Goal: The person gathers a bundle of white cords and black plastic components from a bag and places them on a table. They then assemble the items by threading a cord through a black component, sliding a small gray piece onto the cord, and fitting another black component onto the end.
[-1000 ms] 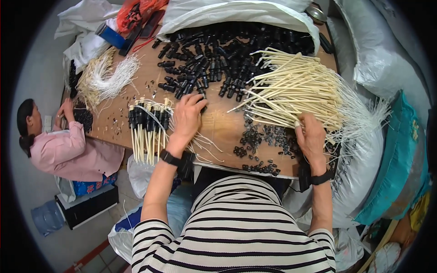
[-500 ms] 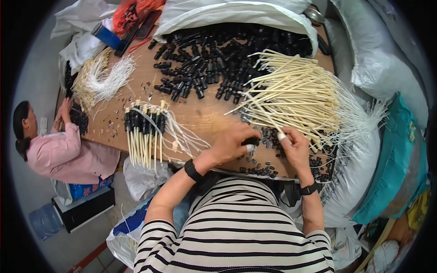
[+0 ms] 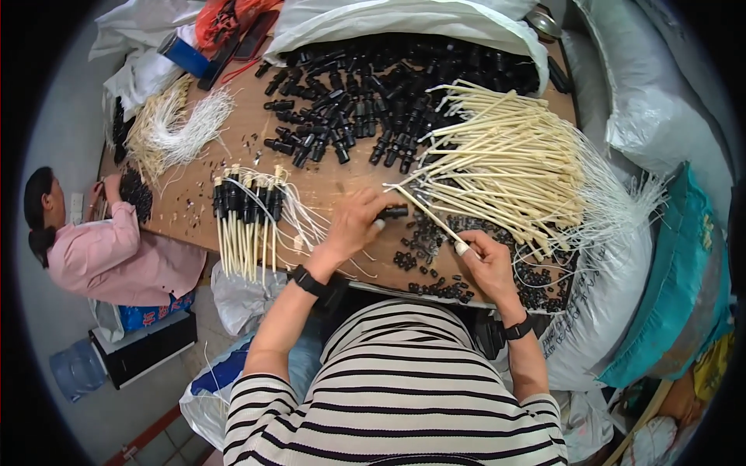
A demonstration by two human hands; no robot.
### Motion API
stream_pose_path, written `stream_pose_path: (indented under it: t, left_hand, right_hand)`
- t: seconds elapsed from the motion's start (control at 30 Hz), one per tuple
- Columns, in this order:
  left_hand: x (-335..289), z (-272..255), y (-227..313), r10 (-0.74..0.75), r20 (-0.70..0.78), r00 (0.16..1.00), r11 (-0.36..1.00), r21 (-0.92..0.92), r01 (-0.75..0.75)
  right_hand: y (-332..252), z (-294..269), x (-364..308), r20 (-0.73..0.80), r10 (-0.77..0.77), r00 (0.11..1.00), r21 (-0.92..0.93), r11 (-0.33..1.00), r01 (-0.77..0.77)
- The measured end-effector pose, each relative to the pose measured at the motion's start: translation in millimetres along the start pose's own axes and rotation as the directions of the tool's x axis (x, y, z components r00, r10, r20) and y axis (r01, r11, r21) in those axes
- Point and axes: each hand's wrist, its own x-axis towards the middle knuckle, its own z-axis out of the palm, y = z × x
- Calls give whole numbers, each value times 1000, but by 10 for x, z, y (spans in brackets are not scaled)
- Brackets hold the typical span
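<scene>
My left hand (image 3: pixel 356 225) is closed around a black plastic connector (image 3: pixel 394 211), whose end pokes out past the fingers. In my right hand (image 3: pixel 488 268) one cream-coloured sleeved wire (image 3: pixel 429 211) is pinched near its lower end, its tip slanting up and left above the table. A white wrap covers a fingertip on each hand. Right of it lies a big bundle of the same sleeved wires (image 3: pixel 513 163), white strands trailing to the right. Small black pieces (image 3: pixel 435 287) are scattered beneath and between my hands.
A heap of black connectors (image 3: pixel 342 116) spills from a white sack (image 3: pixel 412 17) at the back. Left of my hands, assembled connectors with wires (image 3: pixel 247 206) lie at the table's edge. A co-worker in pink (image 3: pixel 116 248) sits at far left. Full sacks (image 3: pixel 660 101) crowd the right side.
My left hand has moved left and away from me with the black connector. My right hand has shifted slightly left and nearer, drawing one sleeved wire out from the bundle's edge.
</scene>
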Motion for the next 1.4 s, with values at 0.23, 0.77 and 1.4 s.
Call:
stream_pose_path:
  t: [0.23,0.77,1.4]
  left_hand:
    - [13,44,67,-455,102,884,655,-634,411]
    - [118,67,790,189,53,981,922,335,-196]
    - [73,232,491,-439,54,897,706,-598,381]
  right_hand:
    - [-90,-41,-62,46,10,999,55,998,-12]
    - [-307,250,314,-70,-301,951,-264,925,273]
    - [-243,359,208,235,-451,861,-574,651,497]
